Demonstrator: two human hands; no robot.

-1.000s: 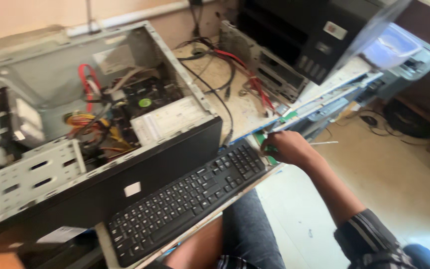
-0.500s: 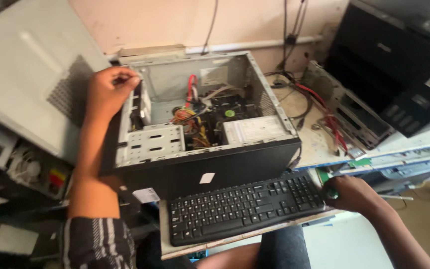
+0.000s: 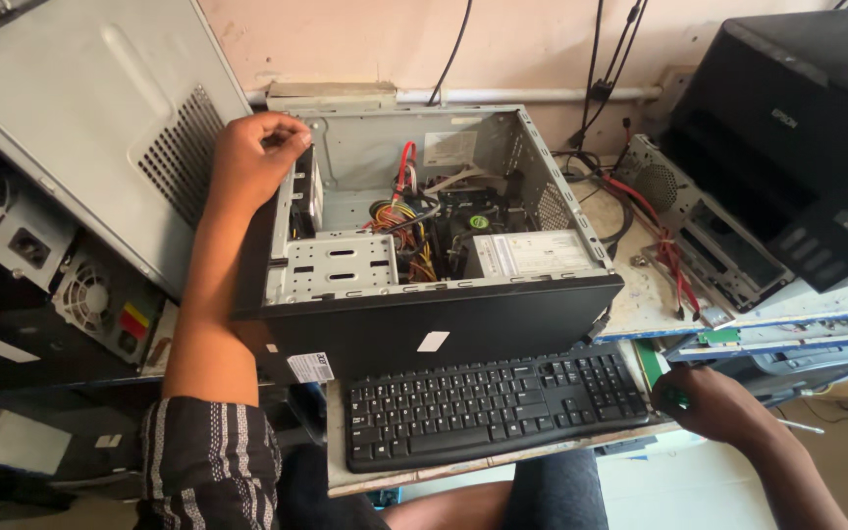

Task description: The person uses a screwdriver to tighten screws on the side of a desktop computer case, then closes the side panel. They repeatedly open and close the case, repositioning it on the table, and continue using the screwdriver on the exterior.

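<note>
Our left hand (image 3: 252, 157) grips the top rear corner of the open computer case (image 3: 424, 245), fingers curled over its edge. Our right hand (image 3: 718, 402) is closed around a green-handled screwdriver (image 3: 679, 398) just right of the black keyboard (image 3: 493, 402), below the case

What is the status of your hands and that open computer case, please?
Left hand gripping the open computer case's top-left edge. Right hand closed on a green-handled screwdriver. Keyboard lies before the case.
</note>
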